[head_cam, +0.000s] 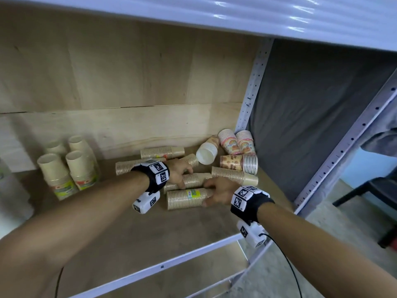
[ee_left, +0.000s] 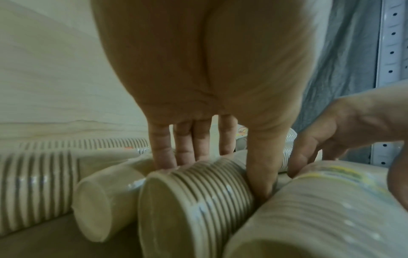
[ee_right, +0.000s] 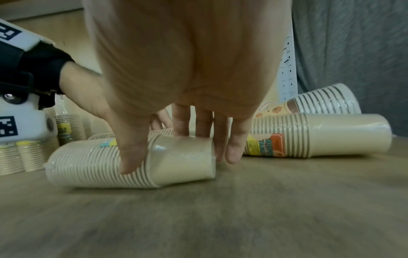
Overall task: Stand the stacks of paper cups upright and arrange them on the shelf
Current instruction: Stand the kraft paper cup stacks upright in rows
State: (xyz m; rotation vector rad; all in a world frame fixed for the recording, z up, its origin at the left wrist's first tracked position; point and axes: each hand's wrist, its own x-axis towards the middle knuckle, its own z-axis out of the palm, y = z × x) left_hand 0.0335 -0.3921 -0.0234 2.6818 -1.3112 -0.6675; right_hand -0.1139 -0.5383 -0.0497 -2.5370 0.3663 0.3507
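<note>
On the left of the wooden shelf (head_cam: 133, 239) four tan stacks of paper cups (head_cam: 66, 168) stand up in a little group. In the middle is a heap of tan stacks lying on their sides; I can count about six, though hands and wrist bands hide parts of them. At the far right, by the metal post (head_cam: 251, 91), two stacks with cartoon pictures (head_cam: 236, 141) stand upside down and lean together. Two more picture stacks (head_cam: 239, 163) lie down just in front of them.

The left hand (head_cam: 178, 172) reaches into the heap. Its fingers (ee_left: 162, 153) are long and straight on top of one lying stack (ee_left: 198, 206), and its thumb presses down the side of it.

The right hand (head_cam: 219, 191) is just beside the left one. It grips the narrow end of the front lying stack (ee_right: 132, 164), the one with a yellow and green label. Its thumb curls over the near side and its fingers (ee_right: 234, 144) hook down behind the end. That stack lies flat on the shelf.
</note>
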